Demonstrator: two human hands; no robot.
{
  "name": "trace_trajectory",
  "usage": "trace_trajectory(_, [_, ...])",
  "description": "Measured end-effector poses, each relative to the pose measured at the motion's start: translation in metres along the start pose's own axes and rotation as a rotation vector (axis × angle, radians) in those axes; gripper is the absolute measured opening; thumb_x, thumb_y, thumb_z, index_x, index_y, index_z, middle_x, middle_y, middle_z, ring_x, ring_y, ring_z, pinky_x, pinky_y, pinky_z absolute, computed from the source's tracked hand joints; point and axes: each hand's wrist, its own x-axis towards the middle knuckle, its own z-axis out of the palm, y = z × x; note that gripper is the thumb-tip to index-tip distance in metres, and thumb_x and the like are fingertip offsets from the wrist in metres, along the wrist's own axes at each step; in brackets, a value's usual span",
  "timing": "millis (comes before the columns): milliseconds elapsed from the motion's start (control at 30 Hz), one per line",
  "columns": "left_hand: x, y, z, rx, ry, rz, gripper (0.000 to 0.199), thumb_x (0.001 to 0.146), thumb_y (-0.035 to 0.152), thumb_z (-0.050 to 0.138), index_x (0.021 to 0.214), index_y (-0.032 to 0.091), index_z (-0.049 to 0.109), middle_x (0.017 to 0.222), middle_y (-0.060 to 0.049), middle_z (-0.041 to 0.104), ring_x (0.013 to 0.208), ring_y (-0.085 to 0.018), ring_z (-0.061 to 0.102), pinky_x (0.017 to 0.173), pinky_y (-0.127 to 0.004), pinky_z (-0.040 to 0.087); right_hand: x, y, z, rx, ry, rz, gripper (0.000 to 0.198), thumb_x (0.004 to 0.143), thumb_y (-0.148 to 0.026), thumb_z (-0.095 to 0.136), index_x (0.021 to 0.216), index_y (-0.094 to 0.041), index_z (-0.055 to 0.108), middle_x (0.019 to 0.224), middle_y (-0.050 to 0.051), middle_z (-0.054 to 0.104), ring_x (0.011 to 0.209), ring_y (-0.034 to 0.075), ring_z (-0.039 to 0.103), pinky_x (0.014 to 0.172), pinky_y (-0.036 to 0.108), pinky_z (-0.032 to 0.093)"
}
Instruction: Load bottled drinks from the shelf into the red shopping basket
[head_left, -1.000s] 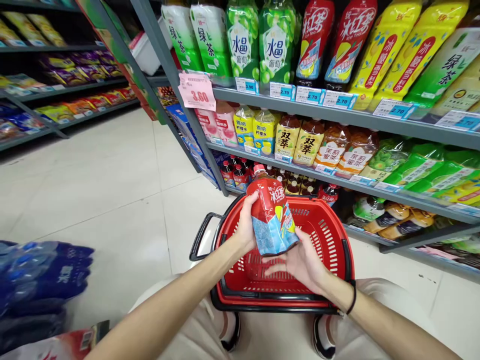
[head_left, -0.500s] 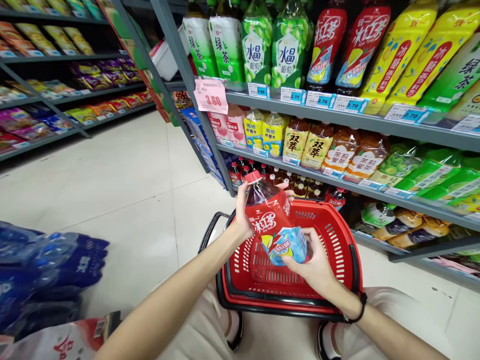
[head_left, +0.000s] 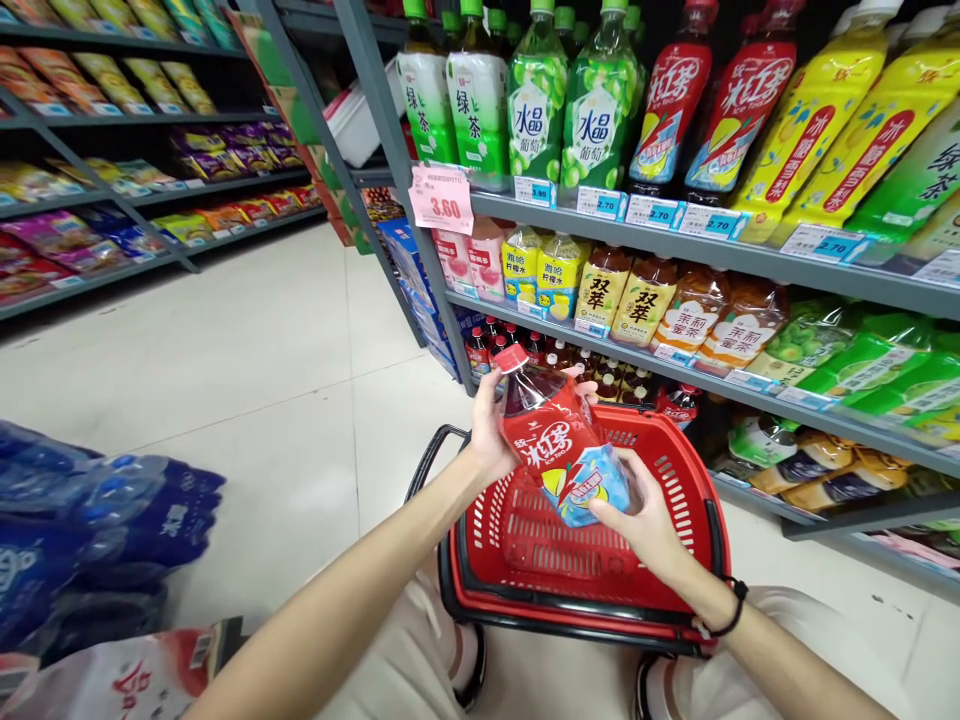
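Note:
A large iced tea bottle (head_left: 555, 440) with a red cap and a red and blue label lies tilted between my two hands. My left hand (head_left: 493, 425) wraps round its upper part below the cap, some fingertips showing past the far side. Around the blue lower end curls my right hand (head_left: 645, 510), thumb on the front of the label. Just beneath the bottle is a red shopping basket (head_left: 525, 585) with slotted walls and black handles, standing on the floor between my legs. Inside, the slotted bottom shows.
Drink shelves (head_left: 555, 200) with price labels rise in front and to the right. Blue-wrapped bottle packs (head_left: 150, 510) and a white and red package (head_left: 142, 680) sit at the lower left. Snack shelves (head_left: 135, 110) line the far left beyond the pale tiled floor (head_left: 292, 330).
The view has shifted slightly, so the shelves sit lower and further right. Both hands still hold the bottle, which has tilted a little more level.

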Motion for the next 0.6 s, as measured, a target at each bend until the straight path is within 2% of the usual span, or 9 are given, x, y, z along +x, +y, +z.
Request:
trace_trajectory(200, [-0.009,0.007,0.009,0.048,-0.066,0.029,0.09,0.081,0.073,0.072,0.151,0.016,0.063,0.142,-0.017,0.071,0.134,-0.044,0.065,0.119,-0.063,0.045,-0.003,0.002,0.004,0.289,-0.016,0.257,0.077,0.068,-0.044,0.102,0.132,-0.026,0.064,0.137,0.007,0.071,0.128,0.025,0.067,0.11,0.038,0.055])
trace_trajectory(333, [-0.011,0.007,0.012,0.074,-0.063,0.032,0.091,0.079,0.07,0.076,0.15,0.015,0.064,0.143,-0.018,0.07,0.134,-0.045,0.065,0.119,-0.063,0.044,-0.004,-0.002,0.004,0.405,-0.088,0.27,0.064,0.073,-0.038,0.1,0.128,-0.026,0.069,0.134,0.007,0.072,0.124,0.026,0.069,0.109,0.039,0.055])
trace_trajectory(433, [-0.01,0.007,0.01,0.092,-0.082,0.017,0.088,0.079,0.069,0.075,0.147,0.015,0.066,0.14,-0.016,0.072,0.135,-0.046,0.064,0.119,-0.062,0.045,-0.003,-0.004,0.004,0.443,-0.09,0.281,0.062,0.07,-0.036,0.101,0.124,-0.026,0.071,0.131,0.006,0.074,0.119,0.025,0.071,0.105,0.038,0.057])
trace_trajectory(533, [-0.007,0.006,0.007,0.091,-0.029,-0.01,0.075,0.079,0.064,0.076,0.135,0.015,0.072,0.132,-0.014,0.076,0.133,-0.045,0.066,0.116,-0.06,0.049,-0.003,-0.004,0.004,0.428,-0.087,0.33,0.064,0.07,-0.041,0.1,0.124,-0.022,0.072,0.13,0.01,0.075,0.115,0.026,0.073,0.102,0.039,0.058])
trace_trajectory(600, [-0.004,0.004,0.005,0.085,0.056,-0.034,0.06,0.078,0.06,0.079,0.119,0.015,0.075,0.123,-0.013,0.079,0.128,-0.043,0.069,0.113,-0.058,0.052,-0.004,-0.005,0.005,0.393,-0.098,0.361,0.061,0.076,-0.054,0.093,0.122,-0.019,0.072,0.123,0.013,0.077,0.11,0.029,0.074,0.097,0.041,0.06])
